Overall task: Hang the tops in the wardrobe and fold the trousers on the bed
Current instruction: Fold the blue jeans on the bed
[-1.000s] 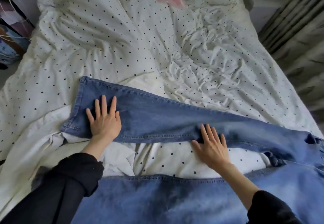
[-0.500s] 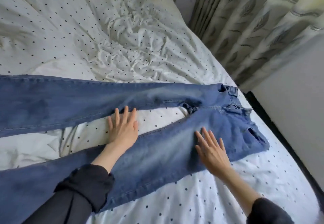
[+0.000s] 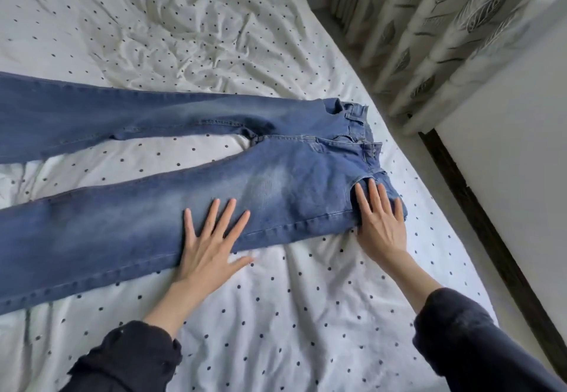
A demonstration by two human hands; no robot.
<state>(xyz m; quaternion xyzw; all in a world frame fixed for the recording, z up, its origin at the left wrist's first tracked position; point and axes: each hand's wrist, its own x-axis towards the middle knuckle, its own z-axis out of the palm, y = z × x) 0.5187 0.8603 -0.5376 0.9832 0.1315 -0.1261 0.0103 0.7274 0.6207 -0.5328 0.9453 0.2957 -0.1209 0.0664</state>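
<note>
Blue jeans (image 3: 276, 183) lie flat on the bed, waistband to the right near the bed's edge, both legs running off to the left with a gap of sheet between them. My left hand (image 3: 208, 244) presses flat on the near leg at the thigh, fingers spread, thumb on the sheet. My right hand (image 3: 380, 223) lies flat on the near hip by the waistband and pocket opening. No tops are in view.
The white, black-dotted bed sheet (image 3: 276, 315) is crumpled at the far middle. Leaf-patterned curtains (image 3: 429, 32) hang beyond the bed's right edge. A white wall or panel (image 3: 506, 146) with a dark skirting strip runs along the right.
Both hands have slid right along the jeans, from the far leg's cuff area to the near leg's thigh and hip. My view has turned right toward the waistband and curtains.
</note>
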